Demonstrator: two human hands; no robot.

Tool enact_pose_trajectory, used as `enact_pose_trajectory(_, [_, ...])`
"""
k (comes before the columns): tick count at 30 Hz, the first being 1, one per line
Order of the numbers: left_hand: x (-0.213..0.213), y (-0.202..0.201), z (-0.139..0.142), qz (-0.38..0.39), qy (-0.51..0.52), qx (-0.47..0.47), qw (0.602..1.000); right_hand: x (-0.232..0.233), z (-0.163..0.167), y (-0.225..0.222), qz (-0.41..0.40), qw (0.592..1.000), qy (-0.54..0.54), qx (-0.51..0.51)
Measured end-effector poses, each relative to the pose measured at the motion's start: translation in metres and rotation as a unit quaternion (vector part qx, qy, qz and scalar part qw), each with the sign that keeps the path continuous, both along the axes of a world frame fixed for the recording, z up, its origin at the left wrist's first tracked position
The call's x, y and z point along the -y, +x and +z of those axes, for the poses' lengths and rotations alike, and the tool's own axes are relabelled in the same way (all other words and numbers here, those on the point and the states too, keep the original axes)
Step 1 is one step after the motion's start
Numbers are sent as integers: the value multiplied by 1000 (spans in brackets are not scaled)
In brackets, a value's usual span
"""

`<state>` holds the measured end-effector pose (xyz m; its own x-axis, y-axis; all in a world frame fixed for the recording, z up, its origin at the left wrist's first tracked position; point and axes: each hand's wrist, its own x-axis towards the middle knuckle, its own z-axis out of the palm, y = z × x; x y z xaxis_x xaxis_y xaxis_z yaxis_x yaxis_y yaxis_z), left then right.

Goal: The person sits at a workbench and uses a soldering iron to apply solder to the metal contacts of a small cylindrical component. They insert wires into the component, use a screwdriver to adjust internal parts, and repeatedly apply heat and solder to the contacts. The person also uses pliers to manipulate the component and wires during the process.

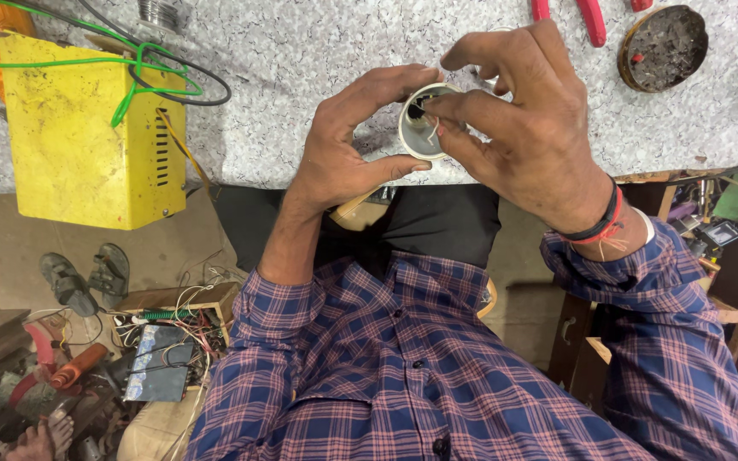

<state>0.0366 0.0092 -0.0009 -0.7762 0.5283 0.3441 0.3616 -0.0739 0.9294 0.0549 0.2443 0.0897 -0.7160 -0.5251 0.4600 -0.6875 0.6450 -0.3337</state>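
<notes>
Small white cup-shaped housing, seemingly light, rigid, thin-wired: left hand curled round rim, right hand fingertips pinching inside.

item: small round white cup-shaped housing, open mouth turned toward the camera. interior dark at upper left, with thin pale wires showing inside. pose: raised just above the near edge of the speckled grey table, tilted on its side. outer wall mostly hidden; rim plainly visible.
</notes>
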Motion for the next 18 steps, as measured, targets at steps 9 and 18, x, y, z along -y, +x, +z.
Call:
enact_pose_trajectory(9, [-1,-1,-3,8,-14,-8,1000,4,9,-3,27,998,45,-39])
enact_pose_trajectory(18, [0,0,2,11,-19,-6,1000,8,3,1,0,999,-21,34])
